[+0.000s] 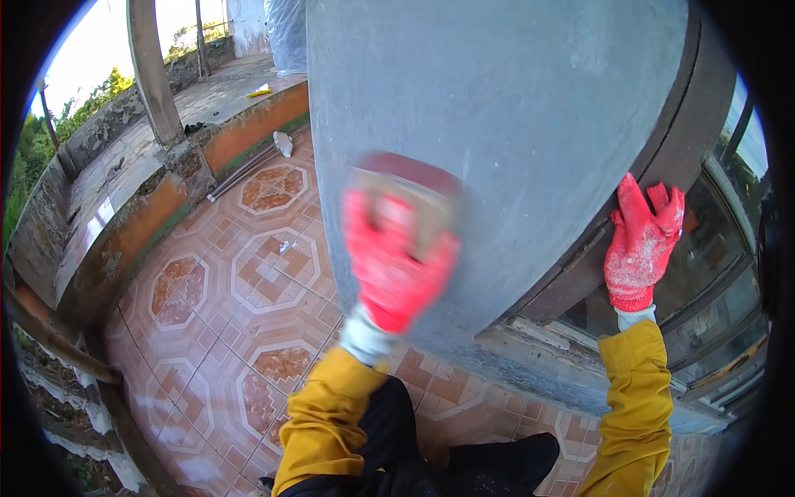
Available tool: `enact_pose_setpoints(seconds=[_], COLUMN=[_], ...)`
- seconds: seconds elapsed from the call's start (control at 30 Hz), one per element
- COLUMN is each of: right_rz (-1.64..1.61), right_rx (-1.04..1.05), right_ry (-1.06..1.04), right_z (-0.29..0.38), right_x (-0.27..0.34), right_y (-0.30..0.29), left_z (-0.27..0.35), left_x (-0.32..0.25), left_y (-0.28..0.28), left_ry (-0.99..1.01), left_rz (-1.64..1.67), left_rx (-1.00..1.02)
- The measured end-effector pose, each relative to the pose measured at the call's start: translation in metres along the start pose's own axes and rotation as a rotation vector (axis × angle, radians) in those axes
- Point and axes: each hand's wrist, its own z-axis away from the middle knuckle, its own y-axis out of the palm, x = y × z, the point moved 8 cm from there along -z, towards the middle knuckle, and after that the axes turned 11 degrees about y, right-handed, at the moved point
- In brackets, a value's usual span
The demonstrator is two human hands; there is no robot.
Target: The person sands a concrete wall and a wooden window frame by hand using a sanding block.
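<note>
My left hand (397, 267), in a red coated glove, grips a block with a wooden-looking body and a dark red face (410, 169), perhaps a sanding block. Both are blurred by motion. The block's face is at the grey wall (497, 155), left of its middle. My right hand (638, 255) wears a matching glove with white dust on it. It rests against the dark wooden window frame (667, 146), fingers apart, with no tool in it.
Glass panes (714, 230) fill the window at right. Patterned tiles (273, 261) cover the floor. Thin rods (245, 171) and a whitish object (283, 143) lie by the low ledge (233, 140). A post (152, 74) rises from it; a yellow-and-white item (258, 91) lies on top.
</note>
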Motion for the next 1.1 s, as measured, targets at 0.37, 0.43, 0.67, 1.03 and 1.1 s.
enact_pose_setpoints(seconds=[0.37, 0.43, 0.67, 1.03, 1.1], right_rz=[0.01, 0.034, 0.006, -0.001, -0.006], right_rx=[-0.032, -0.035, -0.025, 0.002, -0.021], right_ry=[-0.024, -0.039, 0.008, 0.022, 0.015], right_z=[0.001, 0.004, 0.003, 0.002, 0.0], right_x=[0.007, 0.005, 0.004, 0.002, 0.0], right_y=[0.002, 0.006, 0.0, 0.011, 0.005], left_z=[0.026, 0.021, 0.022, 0.004, 0.002], left_x=[0.028, -0.066, -0.027, -0.134, -0.129], left_y=[0.002, 0.023, 0.013, 0.036, 0.037], left_ry=[-0.284, -0.057, -0.148, 0.136, 0.126], left_rz=[0.001, 0.159, 0.161, 0.194, 0.241], left_rx=[-0.102, 0.003, -0.07, 0.023, 0.053])
